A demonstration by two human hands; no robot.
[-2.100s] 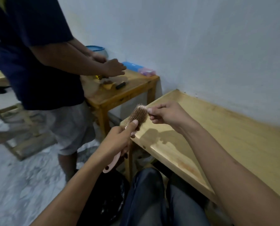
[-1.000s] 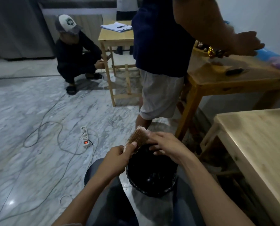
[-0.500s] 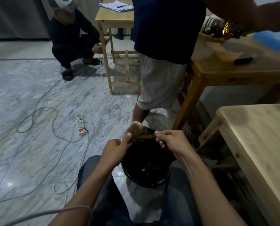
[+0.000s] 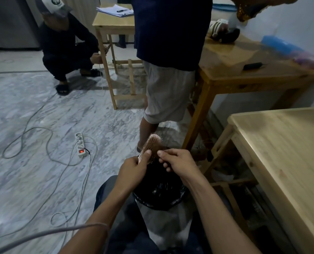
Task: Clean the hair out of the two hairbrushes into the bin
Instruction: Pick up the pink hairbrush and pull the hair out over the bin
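Hairbrush (image 4: 151, 146) sits upright in our left hand (image 4: 132, 171), bristles toward us, directly above the black-lined bin (image 4: 159, 191) that stands between our knees. We clamp its lower part with thumb against fingers. Our right hand (image 4: 178, 163) pinches a dark tuft of hair (image 4: 155, 156) at the brush's lower bristles, fingertips closed narrowly together. A wooden table (image 4: 284, 154) stands to our right, a power strip (image 4: 80, 144) lies on the marble floor (image 4: 33, 110), and someone in grey shorts (image 4: 168, 94) stands just beyond the bin.
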